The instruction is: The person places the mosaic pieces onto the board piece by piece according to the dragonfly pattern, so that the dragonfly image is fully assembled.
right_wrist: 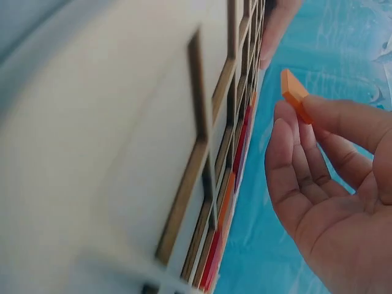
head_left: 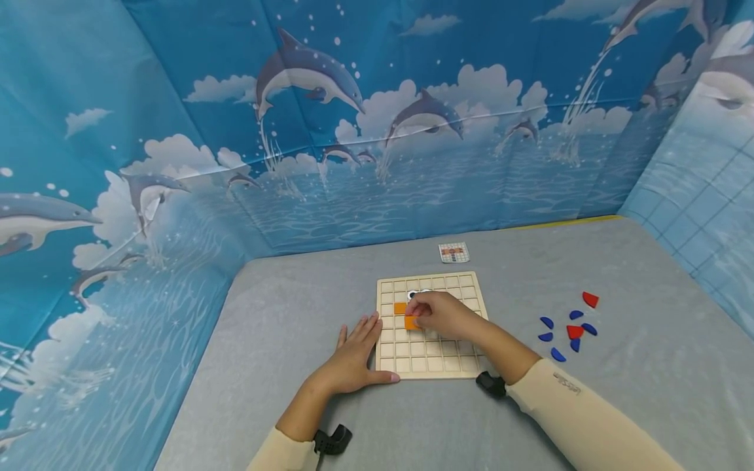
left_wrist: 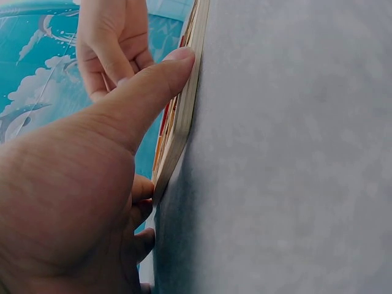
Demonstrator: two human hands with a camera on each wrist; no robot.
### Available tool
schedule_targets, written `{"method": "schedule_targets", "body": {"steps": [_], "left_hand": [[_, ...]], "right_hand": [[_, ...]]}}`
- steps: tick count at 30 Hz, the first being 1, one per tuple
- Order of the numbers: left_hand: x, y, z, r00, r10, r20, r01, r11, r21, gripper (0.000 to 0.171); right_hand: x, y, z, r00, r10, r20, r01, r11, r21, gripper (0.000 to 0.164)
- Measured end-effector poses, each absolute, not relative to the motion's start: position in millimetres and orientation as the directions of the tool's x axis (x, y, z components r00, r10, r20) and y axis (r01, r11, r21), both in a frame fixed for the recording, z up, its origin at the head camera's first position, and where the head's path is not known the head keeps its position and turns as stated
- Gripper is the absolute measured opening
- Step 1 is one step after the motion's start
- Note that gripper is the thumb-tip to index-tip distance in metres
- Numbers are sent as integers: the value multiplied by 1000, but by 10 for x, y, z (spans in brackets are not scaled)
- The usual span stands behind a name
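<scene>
Between thumb and fingertips my right hand [head_left: 446, 315] pinches a small orange tile [right_wrist: 295, 96], held clear of the wooden grid board [head_left: 432, 366] in the right wrist view. Another orange tile [head_left: 400, 307] lies on the board, left of the fingertips. A round black-and-white eye piece [head_left: 412, 296] sits just beyond them; the right hand covers part of the cells. My left hand [head_left: 352, 361] rests at the board's lower left corner, fingers straight along the left side and thumb [left_wrist: 177, 58] on the near edge. Red pieces [right_wrist: 211, 260] show in the board edge-on.
Several blue half-round pieces [head_left: 557, 354] and two red quarter-round pieces [head_left: 590, 299] lie loose on the grey tabletop [head_left: 648, 392] to the right. A small pattern card [head_left: 453, 252] lies beyond the board. A dolphin-printed curtain [head_left: 353, 196] stands behind the table.
</scene>
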State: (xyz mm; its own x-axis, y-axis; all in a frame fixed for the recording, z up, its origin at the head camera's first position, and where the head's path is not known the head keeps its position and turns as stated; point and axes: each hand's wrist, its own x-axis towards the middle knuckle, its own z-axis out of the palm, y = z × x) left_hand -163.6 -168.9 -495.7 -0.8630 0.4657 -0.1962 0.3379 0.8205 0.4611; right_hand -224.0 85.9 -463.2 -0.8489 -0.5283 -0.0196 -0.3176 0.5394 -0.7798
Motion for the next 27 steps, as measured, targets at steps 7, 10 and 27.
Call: {"method": "schedule_targets", "body": {"steps": [7,10,27], "left_hand": [[-1637,-1705,-4956,-862,470,-192,344,819,459,115],[-1636,-1708,-4955,-861,472,-188,349,819,456,115],[-1638,-1690,-4953,-859,479,-182,353,811,466,114]], "right_hand": [[-2290,744,-4613,-868,-492,-69,-257,563,-786,14],[-2321,705,-4603,-870,-483,-99,-227,570,-790,15],[-2431,592,-4635,-858,-505,-95,-276,609,-744,14]]}}
